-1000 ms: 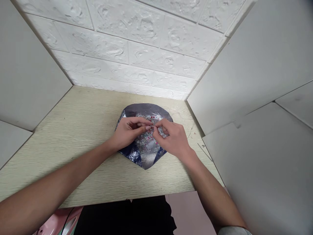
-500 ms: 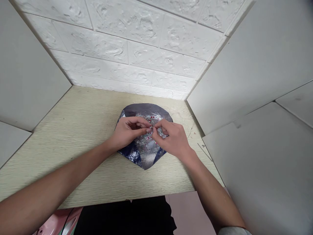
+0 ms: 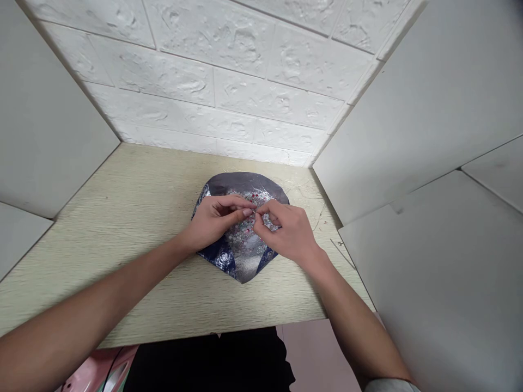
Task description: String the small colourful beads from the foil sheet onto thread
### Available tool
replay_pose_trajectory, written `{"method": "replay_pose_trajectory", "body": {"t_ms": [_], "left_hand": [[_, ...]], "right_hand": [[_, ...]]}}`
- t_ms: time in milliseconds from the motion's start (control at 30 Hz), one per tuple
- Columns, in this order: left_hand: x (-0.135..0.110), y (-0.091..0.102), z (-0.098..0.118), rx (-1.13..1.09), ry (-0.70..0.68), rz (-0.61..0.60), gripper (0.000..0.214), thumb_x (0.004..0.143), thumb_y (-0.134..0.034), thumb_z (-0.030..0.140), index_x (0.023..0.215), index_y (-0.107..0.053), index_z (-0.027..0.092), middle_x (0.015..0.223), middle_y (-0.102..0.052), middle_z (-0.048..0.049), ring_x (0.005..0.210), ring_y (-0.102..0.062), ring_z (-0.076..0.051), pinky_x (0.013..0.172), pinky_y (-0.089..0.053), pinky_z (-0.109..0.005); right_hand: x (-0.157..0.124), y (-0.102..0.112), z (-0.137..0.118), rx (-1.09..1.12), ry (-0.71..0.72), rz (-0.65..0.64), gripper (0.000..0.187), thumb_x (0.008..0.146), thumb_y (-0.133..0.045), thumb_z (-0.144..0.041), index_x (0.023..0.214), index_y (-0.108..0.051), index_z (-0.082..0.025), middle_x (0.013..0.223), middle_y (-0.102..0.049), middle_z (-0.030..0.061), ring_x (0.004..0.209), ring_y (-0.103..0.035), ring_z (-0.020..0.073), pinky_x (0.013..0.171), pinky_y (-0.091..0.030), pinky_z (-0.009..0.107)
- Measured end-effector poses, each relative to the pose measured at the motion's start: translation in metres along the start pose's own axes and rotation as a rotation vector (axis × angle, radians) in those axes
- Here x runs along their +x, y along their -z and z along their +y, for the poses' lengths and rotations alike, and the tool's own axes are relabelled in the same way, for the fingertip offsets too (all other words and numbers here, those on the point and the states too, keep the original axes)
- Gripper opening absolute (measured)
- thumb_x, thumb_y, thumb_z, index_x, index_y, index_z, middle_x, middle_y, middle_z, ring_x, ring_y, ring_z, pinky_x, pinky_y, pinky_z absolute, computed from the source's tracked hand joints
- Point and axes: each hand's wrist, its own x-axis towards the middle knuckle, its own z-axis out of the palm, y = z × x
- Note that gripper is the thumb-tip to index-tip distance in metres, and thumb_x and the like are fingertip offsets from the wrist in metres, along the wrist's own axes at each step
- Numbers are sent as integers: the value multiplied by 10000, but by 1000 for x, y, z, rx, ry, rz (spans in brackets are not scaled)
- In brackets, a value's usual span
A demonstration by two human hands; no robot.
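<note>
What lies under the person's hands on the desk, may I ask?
Blue-and-silver patterned fabric with small beads lies under the left hand and right hand; directly beneath, it is hidden.

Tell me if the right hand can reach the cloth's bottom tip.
Probably yes: the right hand sits just above the bottom tip, with only cloth between them; the left hand is off to the side.

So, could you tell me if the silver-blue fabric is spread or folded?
Spread: the fabric lies open on the desk, showing around the left hand and right hand.
</note>
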Motion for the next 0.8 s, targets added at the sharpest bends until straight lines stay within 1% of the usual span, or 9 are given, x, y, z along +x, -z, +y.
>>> {"method": "replay_pose_trajectory", "body": {"t_ms": [167, 400, 567, 800], "left_hand": [[1, 0, 0, 15, 3, 10, 180, 790, -698, 346, 875, -756, 198, 868, -732, -44, 790, -641, -150, 701, -503, -253], [1, 0, -1, -39, 39, 15, 174, 730, -757, 313, 854, -754, 192, 843, -728, -41, 772, -643, -144, 688, -502, -249], [-1, -1, -1, -64, 70, 44, 182, 691, -787, 289, 833, -750, 183, 789, -726, -35, 722, -642, -137, 653, -505, -247], [0, -2, 0, -60, 59, 61, 176, 674, -796, 284, 803, -744, 176, 767, -716, -31, 710, -636, -138, 642, -506, -252]], "right_hand": [[0, 1, 0, -14, -13, 13, 136, 854, -494, -257, 744, -557, -208, 596, -601, -53, 490, -486, 71, 511, -378, 220], [1, 0, -2, -19, -7, 76, 116, 831, -521, -247, 730, -558, -205, 583, -603, -56, 475, -472, 68, 506, -372, 212], [1, 2, -2, -22, -12, 32, 125, 827, -511, -246, 711, -543, -208, 572, -583, -57, 476, -464, 69, 503, -359, 212], [2, 3, -2, -21, -14, 27, 143, 826, -505, -256, 695, -533, -206, 534, -535, -64, 454, -428, 65, 487, -339, 214]]}}
